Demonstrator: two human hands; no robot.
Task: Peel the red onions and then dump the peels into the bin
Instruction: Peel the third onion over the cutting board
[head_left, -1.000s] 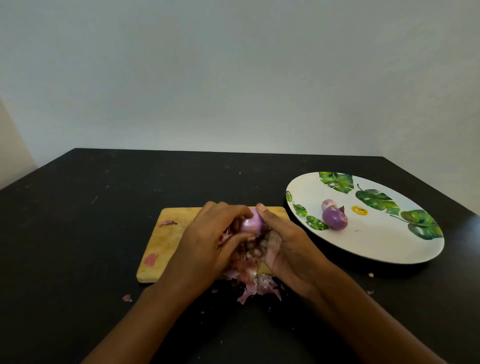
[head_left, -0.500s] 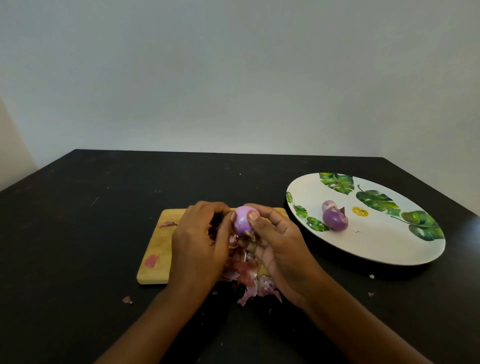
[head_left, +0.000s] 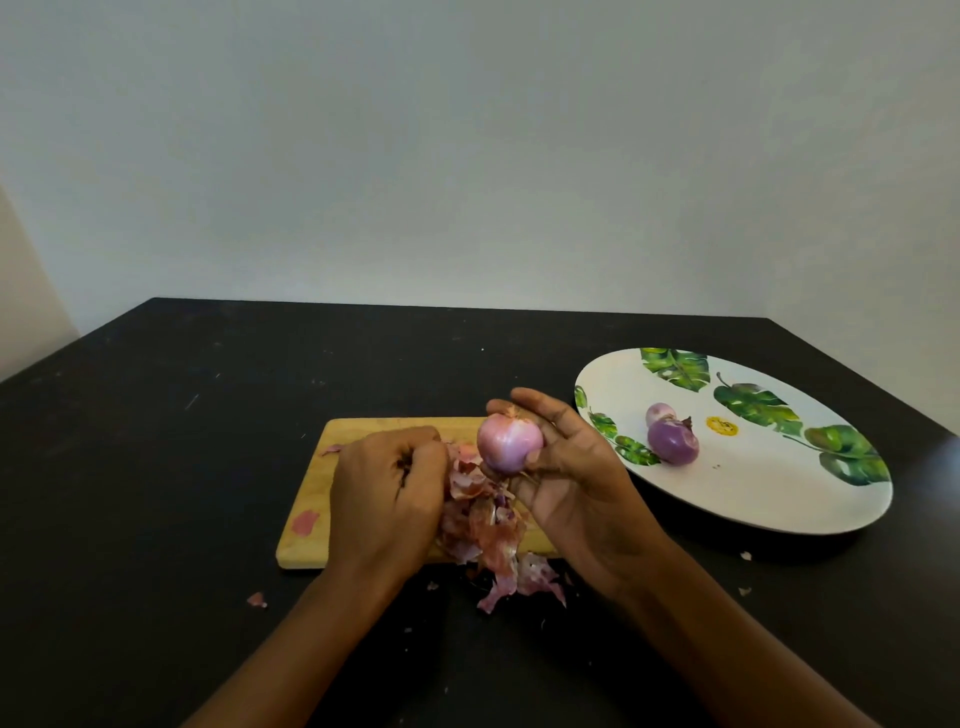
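Black table (head_left: 156, 467), set against a pale wall (head_left: 467, 156): one wooden cutting board (head_left: 363, 431), on which a heap of red onion peels (head_left: 488, 525) is piled, spilling over its near edge onto the table, with a few loose scraps (head_left: 256, 600) scattered nearby. One peeled onion (head_left: 509, 444) is held above the board between the thumb and fingers of the right hand (head_left: 571, 478), while the left hand (head_left: 387, 493) is curled against the heap, though a pinched peel cannot be made out. One leaf-printed plate (head_left: 779, 499) is placed to the right, with a large purple onion (head_left: 673, 441) and a small onion (head_left: 660, 414) touching on it.
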